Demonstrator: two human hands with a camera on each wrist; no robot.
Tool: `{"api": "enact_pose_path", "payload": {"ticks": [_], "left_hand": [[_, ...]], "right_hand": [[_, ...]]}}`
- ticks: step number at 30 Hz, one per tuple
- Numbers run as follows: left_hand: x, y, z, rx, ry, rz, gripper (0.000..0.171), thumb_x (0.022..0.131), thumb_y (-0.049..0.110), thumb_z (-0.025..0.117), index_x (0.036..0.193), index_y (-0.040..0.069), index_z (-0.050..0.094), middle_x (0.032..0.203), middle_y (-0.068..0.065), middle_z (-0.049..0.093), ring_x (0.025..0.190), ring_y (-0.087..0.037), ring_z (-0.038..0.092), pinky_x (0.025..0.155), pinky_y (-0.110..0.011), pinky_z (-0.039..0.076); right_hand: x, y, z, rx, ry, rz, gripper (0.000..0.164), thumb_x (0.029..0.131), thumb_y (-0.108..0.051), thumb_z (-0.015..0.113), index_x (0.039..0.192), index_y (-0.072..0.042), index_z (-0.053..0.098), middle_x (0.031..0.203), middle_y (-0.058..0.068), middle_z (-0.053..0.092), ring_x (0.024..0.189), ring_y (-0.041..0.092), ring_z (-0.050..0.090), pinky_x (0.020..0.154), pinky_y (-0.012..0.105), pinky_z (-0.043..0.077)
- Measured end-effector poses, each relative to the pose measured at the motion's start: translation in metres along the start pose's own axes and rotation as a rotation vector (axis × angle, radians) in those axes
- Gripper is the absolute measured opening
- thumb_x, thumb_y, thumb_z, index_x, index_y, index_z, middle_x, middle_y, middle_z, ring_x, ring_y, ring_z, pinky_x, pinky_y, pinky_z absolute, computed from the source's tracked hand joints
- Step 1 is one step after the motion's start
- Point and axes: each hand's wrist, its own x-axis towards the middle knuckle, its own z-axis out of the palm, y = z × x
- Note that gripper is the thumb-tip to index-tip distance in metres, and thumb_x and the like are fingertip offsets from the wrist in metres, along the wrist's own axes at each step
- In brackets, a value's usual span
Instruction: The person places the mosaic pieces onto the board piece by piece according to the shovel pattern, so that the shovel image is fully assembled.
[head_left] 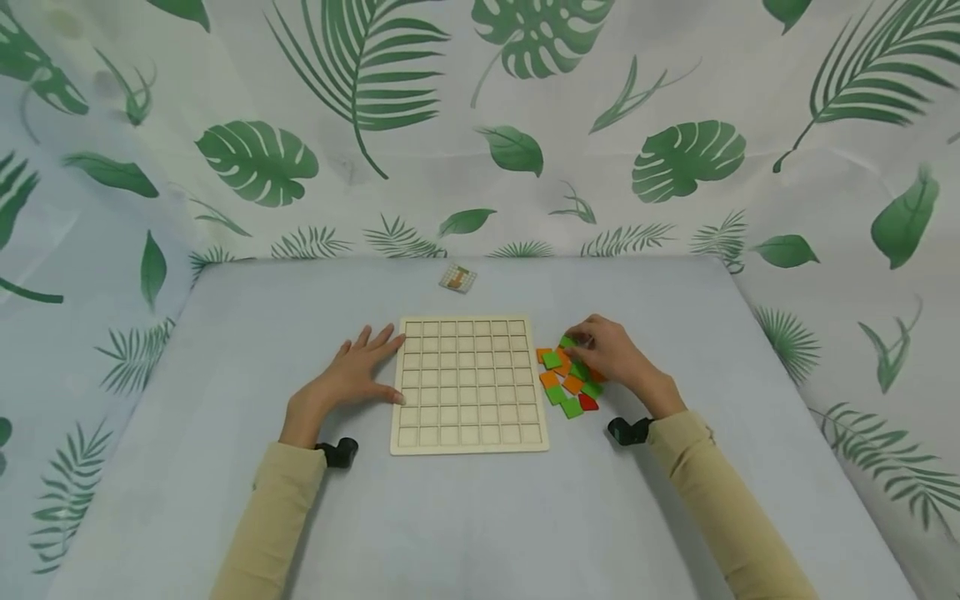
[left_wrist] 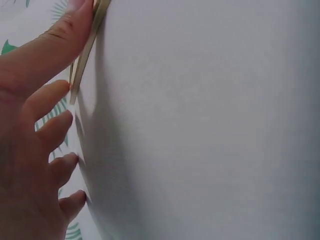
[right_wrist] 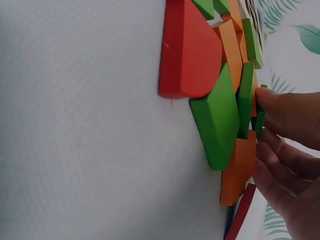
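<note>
A pale wooden board (head_left: 468, 392) with a grid of square recesses lies flat on the table. My left hand (head_left: 348, 371) spreads its fingers at the board's left side, with the thumb (left_wrist: 75, 30) and index fingertip right at the edge. Beside the board's right edge is a loose pile of green, orange and red tiles. Over that pile, my right hand (head_left: 611, 350) pinches a small green tile (right_wrist: 261, 107) between thumb and fingers. A red tile (right_wrist: 192, 55) with a rounded side and a slanted green tile (right_wrist: 217, 122) lie near it.
A small patterned card-like piece (head_left: 457, 278) lies beyond the board near the back of the table. Leaf-printed cloth (head_left: 465, 167) hangs behind the grey-white tabletop (head_left: 465, 525). Both wrists carry a small black camera (head_left: 628, 431).
</note>
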Motion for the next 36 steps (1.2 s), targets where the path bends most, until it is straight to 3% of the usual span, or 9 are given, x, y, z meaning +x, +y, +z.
{"api": "enact_pose_path", "payload": {"ticks": [18,36], "left_hand": [[0.002,0.005,0.0,-0.057,-0.02,-0.029,0.108,0.081,0.04,0.087,0.165,0.011,0.025,0.173,-0.017,0.01,0.158,-0.046,-0.005,0.125,-0.066,-0.005],[0.004,0.001,0.003,-0.046,0.009,-0.024,0.109,0.079,0.041,0.088,0.164,0.011,0.026,0.172,-0.017,0.012,0.158,-0.046,-0.003,0.126,-0.066,-0.004]], "right_hand": [[0.003,0.003,-0.002,0.016,-0.024,-0.038,0.026,0.092,-0.012,0.076,0.114,0.002,0.074,0.106,0.017,0.07,0.095,0.03,0.063,0.086,0.047,0.056],[0.024,-0.022,0.001,0.094,-0.028,-0.116,0.03,0.091,-0.017,0.079,0.116,-0.002,0.075,0.111,0.012,0.072,0.102,0.029,0.066,0.092,0.047,0.057]]}}
